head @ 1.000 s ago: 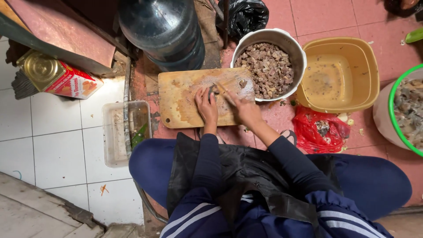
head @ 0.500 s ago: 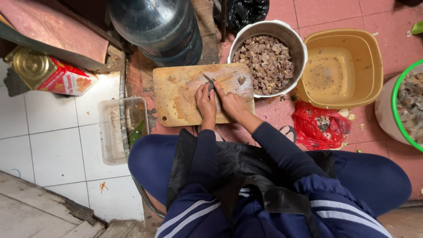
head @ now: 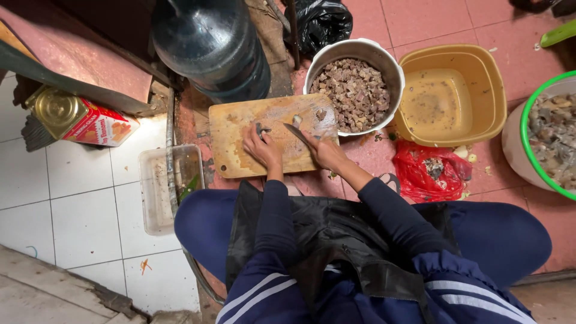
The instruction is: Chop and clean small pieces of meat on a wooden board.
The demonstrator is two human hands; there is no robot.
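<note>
A wooden cutting board (head: 240, 129) lies on the floor in front of my knees. My left hand (head: 261, 147) presses a small dark piece of meat (head: 261, 128) onto the board. My right hand (head: 324, 151) grips a knife (head: 296, 133) whose blade points up and left toward that piece. A pale scrap (head: 297, 120) lies just above the blade. Behind the board stands a round metal pot (head: 378, 55) full of chopped brown meat.
A yellow square basin (head: 487, 90) of murky liquid sits right of the pot. A red plastic bag (head: 429, 174), a green-rimmed bucket (head: 523, 129), a big water bottle (head: 210, 45), a clear tub (head: 153, 192), a tin (head: 78, 117) and a black bag (head: 321, 21) surround me.
The camera has shifted slightly. My left hand has moved left on the board with the dark piece, and the knife blade has swung down next to it.
</note>
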